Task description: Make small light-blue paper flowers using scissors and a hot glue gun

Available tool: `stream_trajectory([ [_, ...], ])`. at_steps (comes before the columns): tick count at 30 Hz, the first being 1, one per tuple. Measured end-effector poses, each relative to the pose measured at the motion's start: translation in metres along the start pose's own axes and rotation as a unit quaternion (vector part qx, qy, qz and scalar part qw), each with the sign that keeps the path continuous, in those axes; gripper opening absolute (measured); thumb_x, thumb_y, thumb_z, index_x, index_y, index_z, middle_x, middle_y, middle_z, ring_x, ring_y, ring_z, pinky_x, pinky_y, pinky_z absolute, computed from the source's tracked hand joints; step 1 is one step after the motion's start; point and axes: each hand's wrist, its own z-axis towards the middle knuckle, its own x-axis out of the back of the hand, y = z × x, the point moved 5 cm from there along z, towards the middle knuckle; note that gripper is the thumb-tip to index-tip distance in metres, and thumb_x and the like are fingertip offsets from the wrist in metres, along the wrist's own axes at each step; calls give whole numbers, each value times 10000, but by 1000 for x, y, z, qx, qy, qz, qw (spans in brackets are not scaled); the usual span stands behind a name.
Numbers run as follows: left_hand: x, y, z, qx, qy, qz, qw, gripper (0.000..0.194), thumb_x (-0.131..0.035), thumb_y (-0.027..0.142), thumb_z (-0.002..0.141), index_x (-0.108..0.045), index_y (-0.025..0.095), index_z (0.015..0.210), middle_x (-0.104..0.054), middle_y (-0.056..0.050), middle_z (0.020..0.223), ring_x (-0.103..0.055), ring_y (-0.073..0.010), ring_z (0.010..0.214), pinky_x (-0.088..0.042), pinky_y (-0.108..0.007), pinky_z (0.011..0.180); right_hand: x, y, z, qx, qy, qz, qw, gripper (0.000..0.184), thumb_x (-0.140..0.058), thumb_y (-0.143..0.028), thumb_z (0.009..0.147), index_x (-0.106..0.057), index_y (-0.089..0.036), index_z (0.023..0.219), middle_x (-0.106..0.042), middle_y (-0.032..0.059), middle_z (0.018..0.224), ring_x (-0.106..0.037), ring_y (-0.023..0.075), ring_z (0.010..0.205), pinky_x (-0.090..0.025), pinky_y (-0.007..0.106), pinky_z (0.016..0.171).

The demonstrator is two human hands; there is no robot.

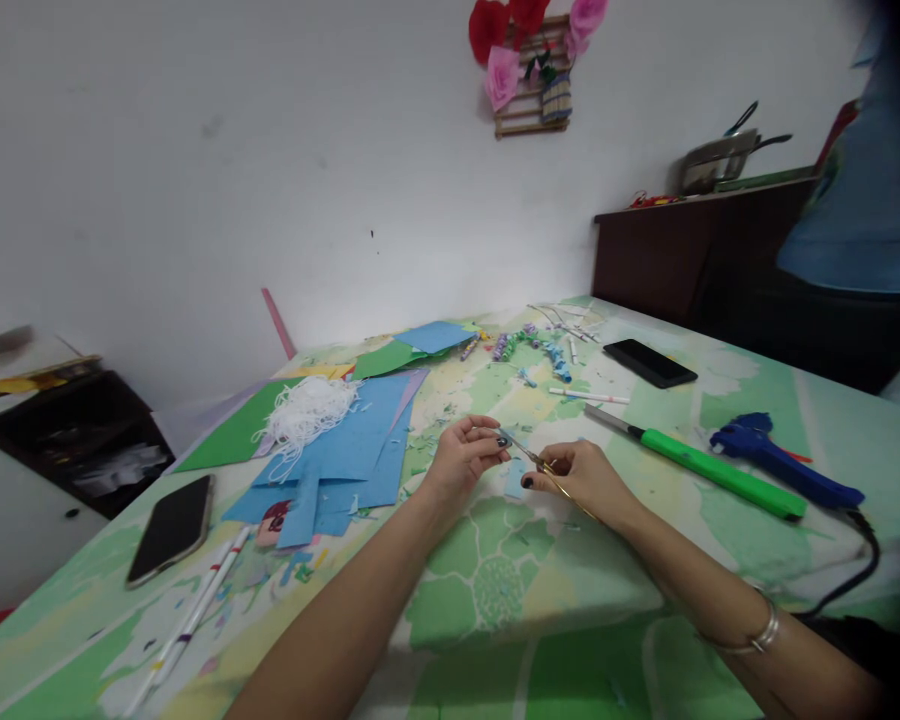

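My right hand point(581, 482) grips a pair of scissors point(526, 452) with gold-coloured handles, the blades pointing left toward my left hand. My left hand point(466, 456) pinches a small piece of light blue paper at the blade tips; most of it is hidden by the fingers. Below the blades, another light blue paper piece point(515, 480) lies on the tablecloth. Blue paper sheets point(345, 450) are spread left of my left hand, with a tangle of white string point(309, 412) on top.
Right of my hands lie a green utility knife point(720, 473), a blue glue gun point(787, 460) with a cord, and a black phone point(649, 362). Curled paper pieces point(529, 345) sit farther back. On the left are another phone point(171, 530) and white sticks point(195, 610). Paper scraps litter the cloth.
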Motion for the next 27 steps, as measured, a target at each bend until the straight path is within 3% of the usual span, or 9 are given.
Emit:
stream_trajectory([
  [16, 10, 0, 3, -3, 44, 77, 996, 313, -695, 103, 514, -588, 145, 805, -611, -2, 614, -591, -130, 555, -390, -213, 505, 1, -1, 0, -9, 1, -4, 1000, 394, -647, -519, 594, -574, -135, 545, -397, -23, 469, -320, 89, 491, -214, 209, 432],
  [27, 9, -2, 5, -31, 38, 23, 999, 322, -709, 128, 548, -569, 129, 838, -614, 0, 652, -612, -140, 588, -459, -275, 622, 3, -6, -1, 3, 15, -43, 999, 392, -647, -509, 611, -559, -137, 523, -378, -33, 459, -309, 84, 486, -194, 206, 435],
])
